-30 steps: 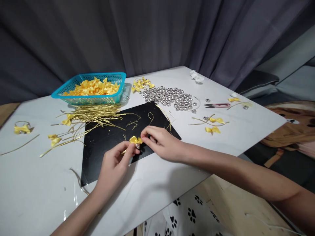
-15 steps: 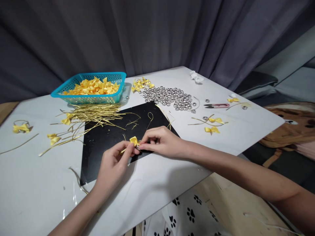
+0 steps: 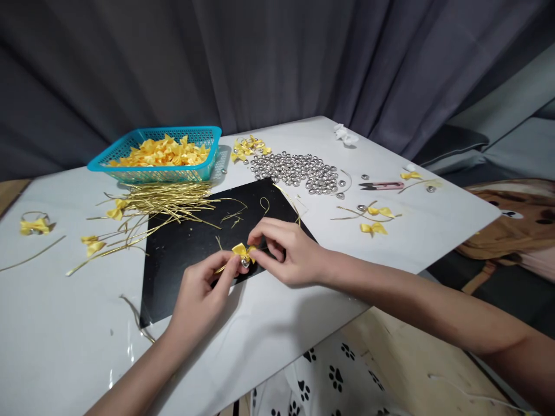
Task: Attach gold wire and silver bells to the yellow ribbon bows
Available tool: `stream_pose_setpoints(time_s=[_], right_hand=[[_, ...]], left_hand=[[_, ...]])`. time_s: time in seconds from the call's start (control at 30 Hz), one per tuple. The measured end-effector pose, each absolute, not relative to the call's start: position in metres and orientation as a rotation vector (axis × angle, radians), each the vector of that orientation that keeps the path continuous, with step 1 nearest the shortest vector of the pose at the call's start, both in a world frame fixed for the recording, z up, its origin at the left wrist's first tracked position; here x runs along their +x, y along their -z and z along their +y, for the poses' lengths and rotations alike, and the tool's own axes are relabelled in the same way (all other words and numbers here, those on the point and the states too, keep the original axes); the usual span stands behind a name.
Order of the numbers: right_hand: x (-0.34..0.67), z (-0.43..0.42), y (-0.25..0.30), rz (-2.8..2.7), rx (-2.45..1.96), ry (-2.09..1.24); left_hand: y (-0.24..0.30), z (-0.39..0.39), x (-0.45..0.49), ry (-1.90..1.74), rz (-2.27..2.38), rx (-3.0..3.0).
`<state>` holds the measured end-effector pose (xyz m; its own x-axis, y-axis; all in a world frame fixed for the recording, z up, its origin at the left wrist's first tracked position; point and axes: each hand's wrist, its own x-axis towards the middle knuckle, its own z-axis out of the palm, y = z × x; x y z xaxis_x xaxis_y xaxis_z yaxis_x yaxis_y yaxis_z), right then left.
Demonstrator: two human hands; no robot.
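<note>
Above the black sheet, a small yellow ribbon bow with a silver bead at its middle is held between both hands. My left hand pinches it from the left, thumb against forefinger, with a bit of gold cord showing beside the fingers. On the other side my right hand closes thumb and forefinger on the bow's right loop. How the cord is fastened behind the bow is hidden by the fingers. Gold cords lie piled at the sheet's upper left edge.
A blue basket of yellow bows stands at the back left. Silver beads are spread behind the sheet, near finished-looking bows. Pink-handled thread snips, loose bows and crumpled white tissue lie to the right.
The bow has turned so that its silver bead and right loop now show. My right fingers have shifted slightly right, from the bow's middle to its right loop.
</note>
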<state>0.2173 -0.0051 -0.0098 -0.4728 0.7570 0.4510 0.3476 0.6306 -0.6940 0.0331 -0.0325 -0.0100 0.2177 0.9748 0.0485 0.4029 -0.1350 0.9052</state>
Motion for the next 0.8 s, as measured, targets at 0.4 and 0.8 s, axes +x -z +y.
stream_pose_setpoints(time_s=[0.4,0.8], right_hand=[[0.2217,-0.0035,0.0112,-2.150,-0.733,-0.619],[0.2195,-0.0040,0.0100,-2.158,-0.705,-0.734]], left_hand=[[0.0107,-0.0300,0.0316,-0.899,1.308,1.588],[0.0071,-0.0276,0.0335,-0.847,1.312,1.412]])
